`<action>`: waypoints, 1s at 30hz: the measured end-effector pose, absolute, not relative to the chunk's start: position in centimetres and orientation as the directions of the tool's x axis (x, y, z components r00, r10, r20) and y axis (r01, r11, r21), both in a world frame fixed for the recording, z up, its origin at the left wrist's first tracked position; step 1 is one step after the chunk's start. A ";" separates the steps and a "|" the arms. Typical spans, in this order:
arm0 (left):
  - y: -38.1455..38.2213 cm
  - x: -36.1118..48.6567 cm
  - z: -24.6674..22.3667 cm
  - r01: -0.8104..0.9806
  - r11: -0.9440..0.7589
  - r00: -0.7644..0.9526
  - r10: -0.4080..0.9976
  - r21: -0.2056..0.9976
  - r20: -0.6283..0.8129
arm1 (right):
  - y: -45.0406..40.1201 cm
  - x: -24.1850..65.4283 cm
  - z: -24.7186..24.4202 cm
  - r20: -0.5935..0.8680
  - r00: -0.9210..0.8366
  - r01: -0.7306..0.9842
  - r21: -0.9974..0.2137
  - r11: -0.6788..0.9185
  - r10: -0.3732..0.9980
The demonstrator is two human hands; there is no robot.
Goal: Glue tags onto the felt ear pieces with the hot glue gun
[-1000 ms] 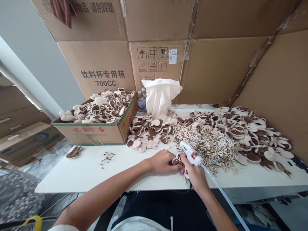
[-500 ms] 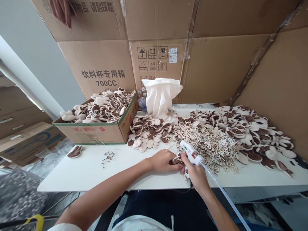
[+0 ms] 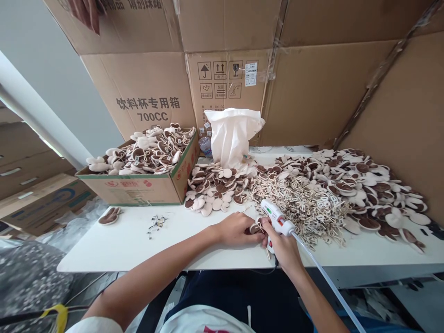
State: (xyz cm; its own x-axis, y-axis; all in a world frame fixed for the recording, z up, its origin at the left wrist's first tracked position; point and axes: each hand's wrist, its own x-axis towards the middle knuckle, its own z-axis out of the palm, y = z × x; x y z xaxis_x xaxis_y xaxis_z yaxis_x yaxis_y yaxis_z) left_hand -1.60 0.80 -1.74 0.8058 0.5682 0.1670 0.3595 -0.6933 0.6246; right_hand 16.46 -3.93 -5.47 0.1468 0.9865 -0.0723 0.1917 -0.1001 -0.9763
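Note:
Near the front edge of the white table, my left hand point(image 3: 238, 230) is closed around a small brown-and-cream felt piece point(image 3: 255, 228), with a pale cord bow on it. Beside it, my right hand point(image 3: 282, 247) grips a white hot glue gun point(image 3: 275, 217), whose nozzle end points up and away. A long glue stick point(image 3: 329, 282) runs out of its back toward me. My hands touch or nearly touch at the felt piece; part of it is hidden by my fingers. Just beyond the gun lies a heap of cream cord bows point(image 3: 305, 210).
A cardboard box point(image 3: 138, 190) full of felt pieces stands back left. Loose felt pieces pile in the middle point(image 3: 211, 189) and at right point(image 3: 371, 189). One brown piece point(image 3: 110, 216) and dark scraps point(image 3: 157, 223) lie at left. A white bag point(image 3: 234, 138) stands before the cardboard wall point(image 3: 312, 92).
The view has shifted slightly. My hands stay together around the felt piece, and the glue gun keeps nearly the same place.

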 end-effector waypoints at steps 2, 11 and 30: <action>0.8 -1.6 -1.8 0.359 -0.689 0.804 0.571 0.630 0.166 | -3.9 16.5 -5.5 -0.072 0.147 0.199 -0.975 -0.101 0.987; 0.7 -1.6 -1.5 0.354 -0.684 0.810 0.565 0.638 0.156 | -4.0 16.5 -5.4 -0.085 0.160 0.220 -0.968 -0.119 0.983; 0.7 -1.6 -1.7 0.387 -0.692 0.805 0.576 0.610 0.143 | -3.7 17.2 -5.3 -0.107 0.073 0.210 -0.970 -0.121 0.992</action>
